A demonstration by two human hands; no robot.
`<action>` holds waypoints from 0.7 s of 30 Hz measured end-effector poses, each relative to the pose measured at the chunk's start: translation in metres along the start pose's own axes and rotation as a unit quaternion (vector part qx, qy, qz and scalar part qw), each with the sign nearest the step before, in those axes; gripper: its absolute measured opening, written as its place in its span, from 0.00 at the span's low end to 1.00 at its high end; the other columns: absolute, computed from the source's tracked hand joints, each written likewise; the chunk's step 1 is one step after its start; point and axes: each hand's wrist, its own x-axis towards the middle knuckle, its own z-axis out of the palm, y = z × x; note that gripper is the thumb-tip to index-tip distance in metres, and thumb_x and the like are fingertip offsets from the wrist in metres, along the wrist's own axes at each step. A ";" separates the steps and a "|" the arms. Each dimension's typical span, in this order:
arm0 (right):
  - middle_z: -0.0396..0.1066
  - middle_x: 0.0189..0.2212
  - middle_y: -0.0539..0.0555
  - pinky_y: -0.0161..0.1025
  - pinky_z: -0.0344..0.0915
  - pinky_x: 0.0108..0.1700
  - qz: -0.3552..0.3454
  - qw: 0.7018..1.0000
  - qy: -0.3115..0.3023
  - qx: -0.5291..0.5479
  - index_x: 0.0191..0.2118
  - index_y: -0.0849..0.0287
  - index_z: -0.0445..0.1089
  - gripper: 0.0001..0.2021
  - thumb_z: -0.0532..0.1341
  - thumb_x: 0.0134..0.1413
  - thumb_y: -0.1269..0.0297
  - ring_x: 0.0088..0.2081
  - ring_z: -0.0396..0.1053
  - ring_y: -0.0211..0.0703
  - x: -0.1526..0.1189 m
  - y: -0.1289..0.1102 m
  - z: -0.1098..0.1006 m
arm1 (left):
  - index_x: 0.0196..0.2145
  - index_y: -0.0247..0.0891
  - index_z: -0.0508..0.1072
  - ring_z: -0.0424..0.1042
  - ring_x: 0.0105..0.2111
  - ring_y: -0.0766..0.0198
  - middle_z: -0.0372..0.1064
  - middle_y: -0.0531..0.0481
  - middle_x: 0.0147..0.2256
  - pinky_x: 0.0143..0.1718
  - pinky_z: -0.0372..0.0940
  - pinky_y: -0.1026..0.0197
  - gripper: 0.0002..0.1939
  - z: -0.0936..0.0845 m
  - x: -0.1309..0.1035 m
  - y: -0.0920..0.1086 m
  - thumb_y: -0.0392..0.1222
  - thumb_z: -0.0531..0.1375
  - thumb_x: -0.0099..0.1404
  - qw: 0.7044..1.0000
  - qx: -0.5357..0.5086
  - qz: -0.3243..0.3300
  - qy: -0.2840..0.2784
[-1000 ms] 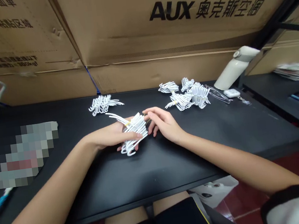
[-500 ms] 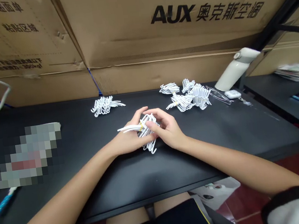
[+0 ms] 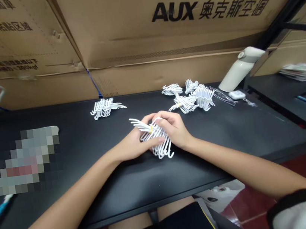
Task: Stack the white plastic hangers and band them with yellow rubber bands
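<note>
A bundle of white hooks (image 3: 161, 143) with a yellow tie round it is between my two hands, above the black table. My left hand (image 3: 135, 143) is closed on its left side, the thumb lying across the hooks. From the right, my right hand (image 3: 176, 128) grips the upper part with bent fingers. The straight ends fan out to the upper left and the hooked ends point down. Another bundle of white hooks (image 3: 105, 107) lies at the back left of the table, and several more bundles (image 3: 204, 96) lie together at the back right.
Behind the black table (image 3: 118, 194) stand large cardboard boxes (image 3: 142, 37). A white bottle (image 3: 236, 75) leans at the back right, beside a small white case (image 3: 236, 95) and clear glasses (image 3: 224, 97). A blurred-out flat object (image 3: 26, 161) lies at the left.
The held bundle has turned and spread, its straight ends now pointing further up and its hooked ends lower right. My right fingers have shifted onto its top. The view has moved slightly.
</note>
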 end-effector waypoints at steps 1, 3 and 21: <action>0.64 0.22 0.48 0.34 0.57 0.29 0.003 1.000 0.007 0.003 0.25 0.61 0.65 0.08 0.55 0.52 0.65 0.24 0.59 0.35 0.002 0.000 -0.001 | 0.56 0.38 0.59 0.67 0.31 0.65 0.66 0.50 0.35 0.30 0.65 0.64 0.29 -0.002 0.000 0.001 0.44 0.61 0.58 1.000 -0.010 -0.002 0.011; 0.63 0.21 0.48 0.34 0.56 0.28 0.007 1.000 0.011 0.008 0.24 0.61 0.65 0.08 0.55 0.51 0.65 0.24 0.59 0.35 0.004 -0.001 -0.004 | 0.52 0.35 0.63 0.68 0.30 0.65 0.67 0.50 0.33 0.29 0.66 0.65 0.26 -0.008 0.002 0.001 0.45 0.61 0.58 0.999 -0.021 -0.003 0.037; 0.63 0.20 0.49 0.34 0.56 0.26 -0.049 0.998 0.019 -0.018 0.24 0.61 0.64 0.07 0.58 0.48 0.65 0.23 0.59 0.35 0.009 0.005 -0.014 | 0.41 0.32 0.75 0.73 0.41 0.55 0.75 0.42 0.41 0.46 0.67 0.55 0.19 -0.017 0.005 -0.012 0.42 0.67 0.51 0.993 -0.076 0.023 0.091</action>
